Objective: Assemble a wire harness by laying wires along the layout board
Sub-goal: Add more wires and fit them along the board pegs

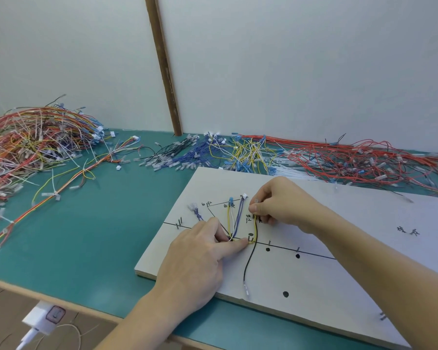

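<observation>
L hand point(197, 258): index finger pressing thin wires flat at peg on matte grey board point(314, 281).
R hand point(281, 203): pinching yellow wire point(255, 227) end w/ thumb + fingers.
Black wire point(248, 263): curving loose across board toward near edge.

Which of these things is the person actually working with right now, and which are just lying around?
In use:
layout board
yellow wire, pinched by right hand
black wire
left hand, pressing wires at the junction

Lying about:
red wire pile
mixed wire heap
white charger

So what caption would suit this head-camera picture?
Left hand presses wires at a layout board peg while right hand pinches a yellow wire.
</observation>
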The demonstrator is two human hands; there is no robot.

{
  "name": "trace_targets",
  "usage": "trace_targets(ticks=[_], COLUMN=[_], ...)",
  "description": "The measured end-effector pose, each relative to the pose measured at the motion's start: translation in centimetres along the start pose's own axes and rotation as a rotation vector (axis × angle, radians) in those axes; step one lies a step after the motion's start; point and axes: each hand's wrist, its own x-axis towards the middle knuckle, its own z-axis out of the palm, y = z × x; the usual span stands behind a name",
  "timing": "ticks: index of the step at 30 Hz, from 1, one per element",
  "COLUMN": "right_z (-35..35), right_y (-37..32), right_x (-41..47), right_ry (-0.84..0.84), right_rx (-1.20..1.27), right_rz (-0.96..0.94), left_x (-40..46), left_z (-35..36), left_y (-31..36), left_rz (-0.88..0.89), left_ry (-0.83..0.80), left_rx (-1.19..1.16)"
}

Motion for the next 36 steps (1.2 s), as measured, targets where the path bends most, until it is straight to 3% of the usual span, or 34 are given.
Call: trace_targets(ticks=[8,19,36], right_z=[-0.4,1.2,1.0], right_y=[-0.3,0.5,0.3], right_x=[0.8,1.3,1.3], right_ry=[-0.071,0.134,0.111], right_rx=[-0.01,-0.127,-0.058], right_rz=[0.031,-0.084,-0.041], left_x=[0.0,0.0,0.1], left_z=[0.0,0.0,-0.1], left_y=[0.1,0.2,0.2], left_rz=[-0.002,-0.016,-0.041], left_ry=[-0.002,-0.007,-0.014], left_rx=[0.015,0.042,0.016])
